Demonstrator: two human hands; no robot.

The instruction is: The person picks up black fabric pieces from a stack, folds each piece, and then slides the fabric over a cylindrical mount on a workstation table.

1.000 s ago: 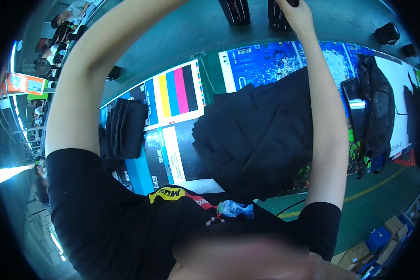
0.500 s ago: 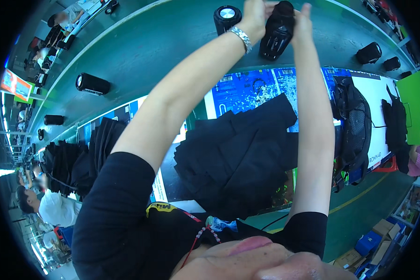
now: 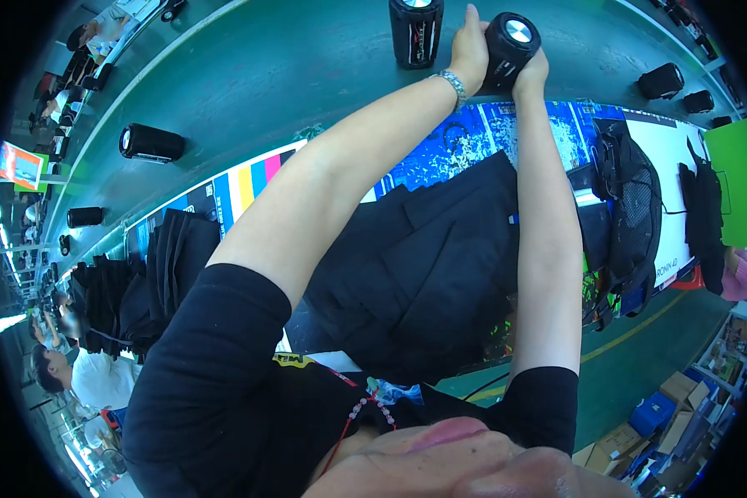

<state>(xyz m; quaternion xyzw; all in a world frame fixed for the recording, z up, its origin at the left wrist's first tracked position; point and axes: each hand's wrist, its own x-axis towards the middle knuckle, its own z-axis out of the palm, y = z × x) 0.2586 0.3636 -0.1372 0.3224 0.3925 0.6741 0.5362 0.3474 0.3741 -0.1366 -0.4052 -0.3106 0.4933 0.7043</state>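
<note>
At the far side of the bench I hold a black cylindrical speaker [image 3: 509,51] between both hands, its silver round end facing up. My left hand [image 3: 471,56] presses on its left side, thumb raised and the other fingers partly hidden. My right hand [image 3: 531,76] is wrapped round its lower right side. Just left of my hands stands a second black speaker [image 3: 416,37], also with a silver end. Below my forearms lies a spread pile of black cloth pouches [image 3: 415,266].
The green work surface [image 3: 249,91] carries more black speakers, one lying left [image 3: 151,143] and one right [image 3: 661,80]. Stacked black cloth [image 3: 178,257] sits at left, a black mesh bag [image 3: 635,195] at right. Cardboard boxes [image 3: 618,444] stand on the floor; a person in white [image 3: 100,382] sits left.
The speaker in my hands has turned so its silver end shows; before, a dark top was up. My left hand has moved down along its side. The view has shifted slightly.
</note>
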